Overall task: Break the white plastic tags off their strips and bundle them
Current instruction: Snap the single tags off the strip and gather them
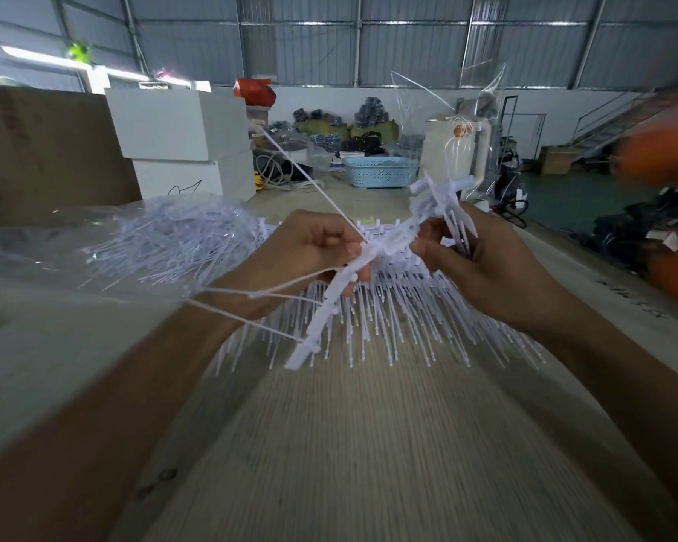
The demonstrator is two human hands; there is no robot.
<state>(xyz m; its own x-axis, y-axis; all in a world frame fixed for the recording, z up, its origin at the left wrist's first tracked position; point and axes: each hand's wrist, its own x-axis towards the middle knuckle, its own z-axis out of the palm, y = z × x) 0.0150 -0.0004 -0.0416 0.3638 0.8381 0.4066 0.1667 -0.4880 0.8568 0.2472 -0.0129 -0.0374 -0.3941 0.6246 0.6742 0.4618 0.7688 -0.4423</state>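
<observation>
Centrally, a white plastic strip [353, 275] is held diagonally above the tabletop [368, 444], its lower end toward the camera and its upper end raised to the right. The left hand [314, 248] is curled round the strip's middle, fingers closed tight, forearm reaching in from lower left. The right hand [474, 264] is raised opposite, fingers pinched on the strip's upper part where a few tags [460, 228] are still attached. Thin white tags are seen trailing over the left wrist. More strips [408, 330] are laid beneath on the tabletop, and loose tags in a clear bag [165, 244] at left.
</observation>
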